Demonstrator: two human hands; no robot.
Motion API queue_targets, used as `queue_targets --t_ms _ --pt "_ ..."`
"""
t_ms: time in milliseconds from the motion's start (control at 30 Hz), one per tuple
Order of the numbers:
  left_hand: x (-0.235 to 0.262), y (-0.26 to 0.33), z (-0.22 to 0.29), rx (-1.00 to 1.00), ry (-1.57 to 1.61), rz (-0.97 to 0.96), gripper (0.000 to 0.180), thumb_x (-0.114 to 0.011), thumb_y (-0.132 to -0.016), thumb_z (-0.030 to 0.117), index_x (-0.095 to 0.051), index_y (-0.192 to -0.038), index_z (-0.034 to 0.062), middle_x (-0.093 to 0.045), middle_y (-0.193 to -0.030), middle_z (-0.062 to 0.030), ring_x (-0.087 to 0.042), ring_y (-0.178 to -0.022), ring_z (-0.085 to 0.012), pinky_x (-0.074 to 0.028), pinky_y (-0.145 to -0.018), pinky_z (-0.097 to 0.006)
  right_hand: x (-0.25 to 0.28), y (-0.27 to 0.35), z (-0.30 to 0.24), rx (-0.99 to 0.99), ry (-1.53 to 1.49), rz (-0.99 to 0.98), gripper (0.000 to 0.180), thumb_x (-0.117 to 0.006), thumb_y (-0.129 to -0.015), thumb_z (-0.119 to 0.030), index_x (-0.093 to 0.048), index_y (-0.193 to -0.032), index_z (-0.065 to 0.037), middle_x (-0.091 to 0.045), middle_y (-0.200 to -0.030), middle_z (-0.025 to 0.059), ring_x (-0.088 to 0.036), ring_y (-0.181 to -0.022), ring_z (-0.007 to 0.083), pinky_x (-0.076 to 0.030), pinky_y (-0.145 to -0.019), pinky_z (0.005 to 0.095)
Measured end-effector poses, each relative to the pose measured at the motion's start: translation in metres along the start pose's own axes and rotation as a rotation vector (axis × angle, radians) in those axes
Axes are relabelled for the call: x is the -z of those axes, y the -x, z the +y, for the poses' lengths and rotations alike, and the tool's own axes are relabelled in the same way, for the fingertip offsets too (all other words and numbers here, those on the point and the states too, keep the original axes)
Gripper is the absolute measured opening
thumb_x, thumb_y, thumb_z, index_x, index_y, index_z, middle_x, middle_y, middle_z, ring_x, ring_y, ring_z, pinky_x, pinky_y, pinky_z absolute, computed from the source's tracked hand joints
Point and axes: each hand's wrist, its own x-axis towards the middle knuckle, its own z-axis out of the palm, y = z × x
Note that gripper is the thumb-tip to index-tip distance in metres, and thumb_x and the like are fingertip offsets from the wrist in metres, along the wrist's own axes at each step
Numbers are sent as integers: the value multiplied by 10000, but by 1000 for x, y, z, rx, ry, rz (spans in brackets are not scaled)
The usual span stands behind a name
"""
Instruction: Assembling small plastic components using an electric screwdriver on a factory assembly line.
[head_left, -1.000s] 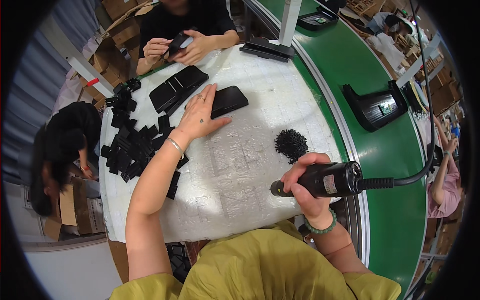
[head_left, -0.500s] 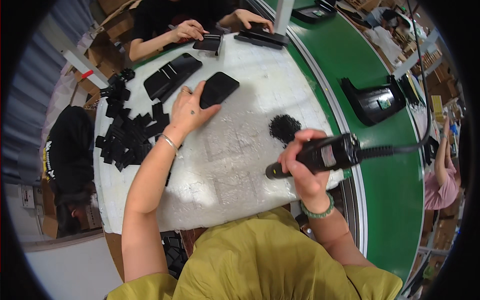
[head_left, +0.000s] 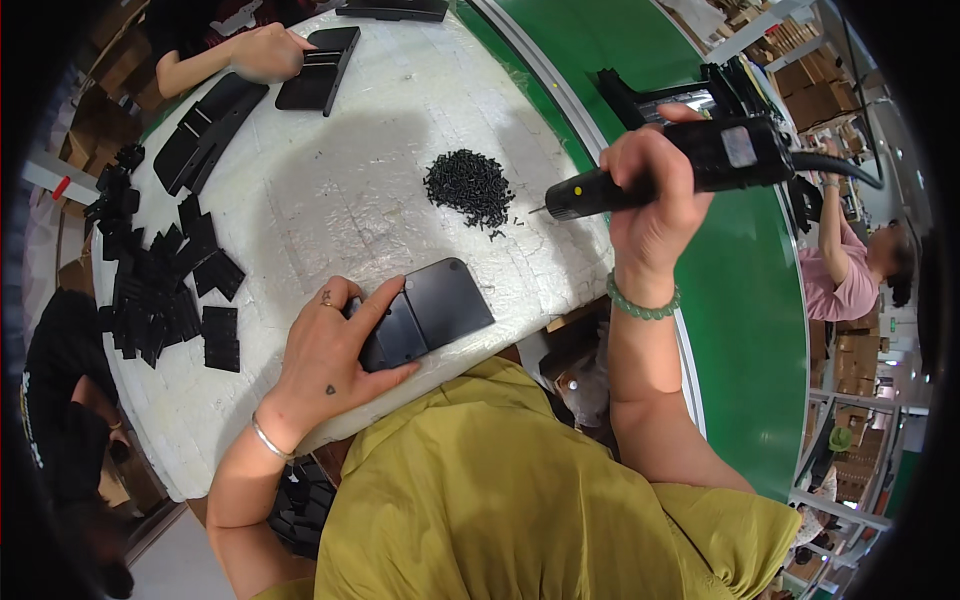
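My left hand (head_left: pixel 325 355) grips a black plastic panel (head_left: pixel 445 305) by its left end, near the table's front edge. The index finger lies on top and the thumb runs along the near side. The panel rests on the white-covered table (head_left: pixel 335 215). Wrapped in my right hand (head_left: pixel 655 195) is a black electric screwdriver (head_left: pixel 735 155), held up over the table's right edge. Its thin bit points left, beside a heap of small black screws (head_left: pixel 468 188). A few screws lie loose near the heap.
Small black plastic pieces (head_left: pixel 150 290) are piled at the left. Another black panel (head_left: pixel 210 130) lies at the far left. Across the table, a co-worker's hand (head_left: pixel 268 52) is at a black part (head_left: pixel 320 75). A green conveyor belt (head_left: pixel 745 400) runs along the right, carrying black housings (head_left: pixel 625 98).
My left hand has brought the panel from the far side to the table's front edge. My right hand has raised the screwdriver and turned its bit toward the screws. The whole view has shifted.
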Motion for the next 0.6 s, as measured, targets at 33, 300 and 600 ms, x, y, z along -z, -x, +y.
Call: queue_targets --t_ms 33,300,600 --pt "0 2 2 4 2 -2 740 -791 -587 327 -525 -1236 89 -468 -872 -135 -494 -786 -299 -434 -723 -354 0 1 1 -5 1 0 254 -532 -759 -14 -460 -996 44 -486 -569 82 -460 -457 156 -418 -484 300" --pt "18 -15 7 -57 78 137 565 -747 -681 311 -565 -1165 84 -517 -1148 -143 -416 -1160 -368 -332 -947 -461 8 5 6 -71 20 1 264 -524 -745 -14 -466 -996 43 -482 -569 75 -453 -461 150 -418 -495 297" --pt "-17 -94 19 -337 108 321 261 -739 -705 181 -659 -921 59 -638 -933 -44 -505 -1072 -293 -393 -902 -406 -20 21 -36 50 -189 -328 382 -478 -794 -125 -474 -1169 -53 -394 -622 12 -365 -523 110 -352 -586 290"
